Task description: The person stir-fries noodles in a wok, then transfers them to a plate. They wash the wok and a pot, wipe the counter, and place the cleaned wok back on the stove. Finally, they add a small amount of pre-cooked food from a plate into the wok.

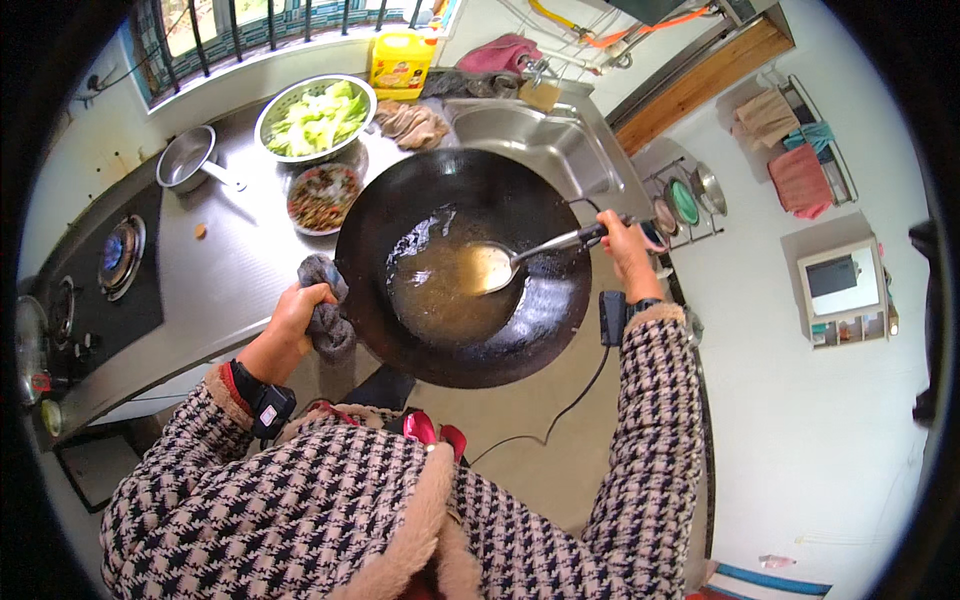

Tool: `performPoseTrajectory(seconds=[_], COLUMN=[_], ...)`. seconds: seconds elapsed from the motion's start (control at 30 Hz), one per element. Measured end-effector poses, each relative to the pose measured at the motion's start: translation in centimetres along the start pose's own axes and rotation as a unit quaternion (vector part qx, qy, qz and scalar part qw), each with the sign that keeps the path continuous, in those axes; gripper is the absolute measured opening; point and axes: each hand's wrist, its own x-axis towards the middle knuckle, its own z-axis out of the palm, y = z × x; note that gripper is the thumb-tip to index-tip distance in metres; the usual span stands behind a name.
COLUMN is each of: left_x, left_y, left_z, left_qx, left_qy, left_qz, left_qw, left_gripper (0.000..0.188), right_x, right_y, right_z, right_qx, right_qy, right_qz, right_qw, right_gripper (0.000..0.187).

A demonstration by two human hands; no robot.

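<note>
Left hand clenches a grey cloth on the wok rim; right hand, arm bent, grips the ladle.

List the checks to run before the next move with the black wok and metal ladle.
1. Left hand grips the large round black wok through a grey cloth: ok.
2. Right hand closed on the long metal ladle: ok.
3. Ladle bowl sits in the brownish liquid: ok.
4. Wok held level: cannot tell.
5. Wok clear of the steel sink: ok.
6. Blue flame on the gas burner, nothing on it: not ok.
</note>
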Motion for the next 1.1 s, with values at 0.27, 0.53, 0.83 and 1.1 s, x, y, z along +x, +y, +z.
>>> performPoseTrajectory(seconds=[0.27,0.53,0.83,1.1], left_x=[4.9,2.6,5.7,7.7], left_y=[-1.0,-6.0,-7.4,-6.3], left_z=[11.1,15.8,17.5,14.0], left_qx=[0.067,0.140,0.121,-0.041], left_qy=[0.041,0.089,0.160,0.205], left_qz=[0.036,0.002,0.021,0.042], left_qw=[0.996,0.986,0.980,0.977], left_gripper=[0.017,0.033,0.037,0.019], right_x=[10.2,8.6,18.9,26.3], right_y=[3.7,9.3,9.0,7.2], right_z=[-6.2,-13.7,-8.9,2.5], right_qx=[0.037,0.101,0.131,0.065], right_qy=[-0.019,-0.084,-0.306,-0.228], right_qz=[0.024,0.081,-0.009,0.097], right_qw=[0.999,0.988,0.943,0.967], right_gripper=[0.035,0.020,0.032,0.030])
